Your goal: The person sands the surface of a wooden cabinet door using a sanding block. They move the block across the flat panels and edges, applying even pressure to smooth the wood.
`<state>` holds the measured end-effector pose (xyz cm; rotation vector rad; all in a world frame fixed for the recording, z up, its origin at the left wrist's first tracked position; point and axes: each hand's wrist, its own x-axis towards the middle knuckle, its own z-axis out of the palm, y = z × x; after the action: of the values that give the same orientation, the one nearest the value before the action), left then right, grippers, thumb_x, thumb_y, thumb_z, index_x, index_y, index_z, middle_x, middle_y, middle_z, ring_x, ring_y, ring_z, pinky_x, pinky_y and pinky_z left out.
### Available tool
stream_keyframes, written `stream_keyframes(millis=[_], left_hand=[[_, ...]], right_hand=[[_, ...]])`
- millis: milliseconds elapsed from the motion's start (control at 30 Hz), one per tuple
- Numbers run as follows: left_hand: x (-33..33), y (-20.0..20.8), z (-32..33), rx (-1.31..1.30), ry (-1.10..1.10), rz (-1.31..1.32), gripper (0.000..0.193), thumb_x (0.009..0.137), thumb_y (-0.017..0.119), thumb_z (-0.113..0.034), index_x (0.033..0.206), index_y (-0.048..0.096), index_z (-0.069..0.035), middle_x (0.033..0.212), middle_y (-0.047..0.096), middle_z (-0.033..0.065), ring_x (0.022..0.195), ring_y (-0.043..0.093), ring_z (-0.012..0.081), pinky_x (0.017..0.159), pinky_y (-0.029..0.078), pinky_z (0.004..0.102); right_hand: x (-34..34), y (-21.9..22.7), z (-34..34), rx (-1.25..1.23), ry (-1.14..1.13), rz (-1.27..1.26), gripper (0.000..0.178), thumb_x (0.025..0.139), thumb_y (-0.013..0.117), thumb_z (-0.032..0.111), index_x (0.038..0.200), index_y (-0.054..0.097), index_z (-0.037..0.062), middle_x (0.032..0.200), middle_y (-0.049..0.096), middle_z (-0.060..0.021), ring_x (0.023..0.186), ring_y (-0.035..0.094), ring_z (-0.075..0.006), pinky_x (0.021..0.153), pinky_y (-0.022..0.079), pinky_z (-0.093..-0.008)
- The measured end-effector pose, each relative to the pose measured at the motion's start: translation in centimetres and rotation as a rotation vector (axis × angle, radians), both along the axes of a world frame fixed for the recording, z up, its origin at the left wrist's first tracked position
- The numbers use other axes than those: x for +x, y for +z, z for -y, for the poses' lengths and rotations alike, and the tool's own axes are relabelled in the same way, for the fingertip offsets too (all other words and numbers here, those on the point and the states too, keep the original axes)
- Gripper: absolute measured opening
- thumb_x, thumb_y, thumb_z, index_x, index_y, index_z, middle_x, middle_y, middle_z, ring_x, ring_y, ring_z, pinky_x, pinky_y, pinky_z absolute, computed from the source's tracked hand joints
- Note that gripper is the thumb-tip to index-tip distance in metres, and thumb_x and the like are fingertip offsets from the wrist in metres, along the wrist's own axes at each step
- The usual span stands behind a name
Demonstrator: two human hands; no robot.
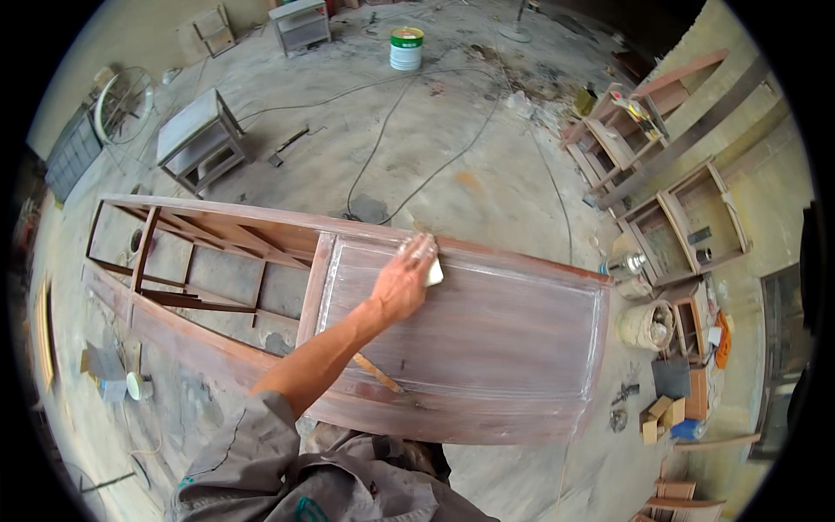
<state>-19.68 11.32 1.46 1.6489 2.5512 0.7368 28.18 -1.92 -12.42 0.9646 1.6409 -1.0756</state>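
- Head view: grey sleeve (252, 444) sits closest under the camera; from it one forearm stretches up and forward over the door (487, 348).
- It comes in from my left, so I take it for my left hand (404, 278); no other hand shows.
- Fingers lie nearly flat, curled lightly round a pale sanding pad (432, 273), pressing it on the panel near the far rail.
- Door's long axis runs left to right across me, so strokes follow that line.
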Motion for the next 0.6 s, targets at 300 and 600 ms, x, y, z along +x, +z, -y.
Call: stream_keyframes(millis=[300, 600], left_hand=[[-3.1, 0.1, 2.7, 0.083, 0.415, 0.254, 0.075, 0.080, 0.056, 0.004, 0.153, 0.041, 0.004, 0.160, 0.041, 0.0242, 0.153, 0.033, 0.0370, 0.127, 0.027, 0.0447], [-9.5, 0.2, 7.3, -0.047, 0.473, -0.113, 0.064, 0.085, 0.053, 0.005, 0.149, 0.048, 0.003, 0.156, 0.047, 0.0247, 0.151, 0.036, 0.0383, 0.127, 0.029, 0.0435]], right_hand=[[3.3, 0.2, -8.0, 0.000, 0.046, -0.006, 0.036, 0.086, 0.066, 0.033, 0.116, 0.067, 0.0131, 0.109, 0.073, -0.0152, 0.103, 0.070, -0.0384, 0.085, 0.054, -0.0540], [4.4, 0.5, -11.2, 0.002, 0.066, -0.005, 0.034, 0.087, 0.066, 0.031, 0.116, 0.067, 0.0125, 0.109, 0.073, -0.0158, 0.103, 0.070, -0.0390, 0.084, 0.054, -0.0537]])
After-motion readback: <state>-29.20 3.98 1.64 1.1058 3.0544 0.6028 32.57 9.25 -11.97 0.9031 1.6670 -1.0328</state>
